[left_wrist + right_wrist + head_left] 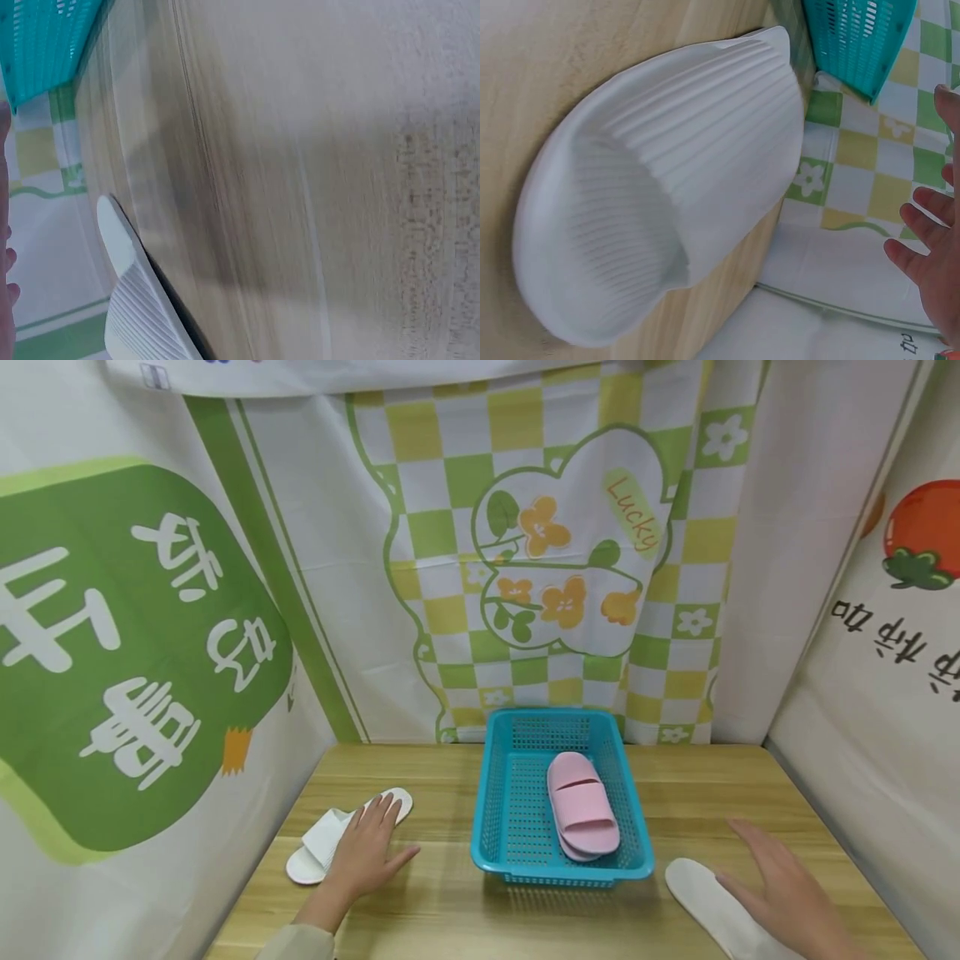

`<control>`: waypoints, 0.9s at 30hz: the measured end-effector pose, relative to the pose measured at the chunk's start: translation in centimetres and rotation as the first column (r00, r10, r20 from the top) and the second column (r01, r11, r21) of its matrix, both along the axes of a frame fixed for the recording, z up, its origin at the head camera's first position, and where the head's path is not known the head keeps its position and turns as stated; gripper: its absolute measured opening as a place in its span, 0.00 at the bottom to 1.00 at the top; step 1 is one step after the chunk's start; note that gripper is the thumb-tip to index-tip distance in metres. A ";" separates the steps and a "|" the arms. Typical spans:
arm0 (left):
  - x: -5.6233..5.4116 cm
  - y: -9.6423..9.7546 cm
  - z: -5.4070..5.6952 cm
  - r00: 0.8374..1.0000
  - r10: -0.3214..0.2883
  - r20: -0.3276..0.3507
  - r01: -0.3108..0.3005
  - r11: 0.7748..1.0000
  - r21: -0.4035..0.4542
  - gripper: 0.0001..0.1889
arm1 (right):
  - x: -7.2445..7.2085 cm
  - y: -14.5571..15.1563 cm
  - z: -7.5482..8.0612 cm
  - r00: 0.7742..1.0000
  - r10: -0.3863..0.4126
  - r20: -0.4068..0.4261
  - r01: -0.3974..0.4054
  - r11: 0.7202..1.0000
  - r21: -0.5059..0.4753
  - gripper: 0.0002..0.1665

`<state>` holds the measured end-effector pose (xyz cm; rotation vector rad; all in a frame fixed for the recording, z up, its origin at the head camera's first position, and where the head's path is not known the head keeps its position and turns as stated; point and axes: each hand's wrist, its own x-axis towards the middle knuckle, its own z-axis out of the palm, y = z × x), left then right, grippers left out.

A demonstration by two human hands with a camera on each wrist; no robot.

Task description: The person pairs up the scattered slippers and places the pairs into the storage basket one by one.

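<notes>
My left hand (366,853), its fingers straight, is over a white slipper (322,839) with a ribbed strap on the left of the table. The left wrist view has that slipper (146,311) lying on the wood, with a gap between it and the hand. On the right, my right hand (787,893) is spread above a second white slipper (697,889), covering part of it in the head view. From the right wrist, this slipper (712,112) shows its ribbed strap and lies apart from the fingers (930,202). Neither hand holds anything.
Between the hands stands a blue perforated plastic basket (487,827). A pair of pink slippers (585,806), one stacked on the other, lies in its right side. Printed cloth (420,677) hangs behind and on both sides of the wooden table (420,918).
</notes>
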<state>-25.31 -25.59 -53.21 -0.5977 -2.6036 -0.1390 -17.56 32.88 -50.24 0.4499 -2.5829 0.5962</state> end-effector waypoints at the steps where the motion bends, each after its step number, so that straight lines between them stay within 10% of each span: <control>1: -0.1 -0.2 -0.2 1.000 0.008 0.001 -0.008 1.000 0.001 0.42 | 0.1 0.1 -0.1 1.000 0.000 0.014 0.000 1.000 -0.007 0.42; 27: -1.3 -5.0 -1.4 0.971 0.230 0.068 -0.235 0.969 0.079 0.47 | 2.3 2.4 -5.3 0.993 -0.072 0.092 0.068 0.996 0.049 0.53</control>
